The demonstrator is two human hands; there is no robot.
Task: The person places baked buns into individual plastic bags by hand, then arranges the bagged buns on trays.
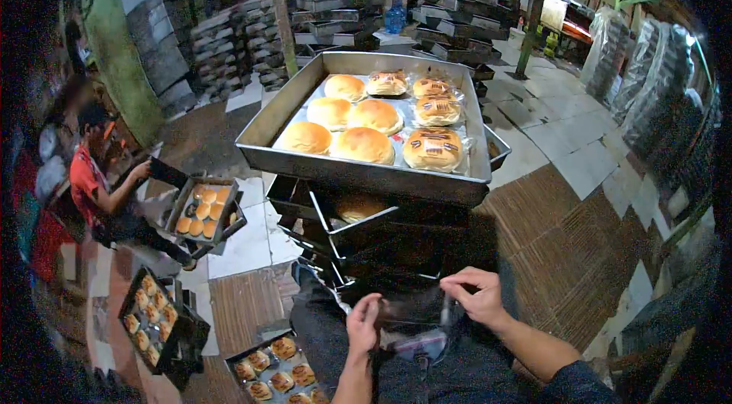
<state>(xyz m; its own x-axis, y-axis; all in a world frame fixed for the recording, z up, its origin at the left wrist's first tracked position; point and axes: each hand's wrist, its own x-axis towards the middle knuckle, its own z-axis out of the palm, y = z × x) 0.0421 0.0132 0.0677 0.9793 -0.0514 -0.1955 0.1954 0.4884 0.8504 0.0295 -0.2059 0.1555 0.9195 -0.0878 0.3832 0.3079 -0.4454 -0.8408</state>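
Patchwork flooring (537, 228) of tiles and brown panels spread through a dim workroom, with stacked metal trays (335, 3) lining the area far beyond the hands. Close to the wearer's body, a clear plastic bag (415, 347) hung just below and between the two hands, its printed patch running roughly crosswise from left to right; its long axis and the direction of its mouth could not be made out. Thumb and fingertips of the right hand (476, 296) were pinched together at the plastic, while the left hand (364, 324) was curled and blurred, its hold impossible to confirm. Directly ahead of the hands, a large tray (358, 166) sat crosswise atop a pile of trays (324, 213), blocking the way forward. It carried bare buns (362, 146) toward the left and wrapped buns (433, 149) toward the right. Well to the left of the hands, a person (91, 175) in a red shirt bent near another bun tray (228, 213); browned buns (281, 381) lay lower, left of the left hand.
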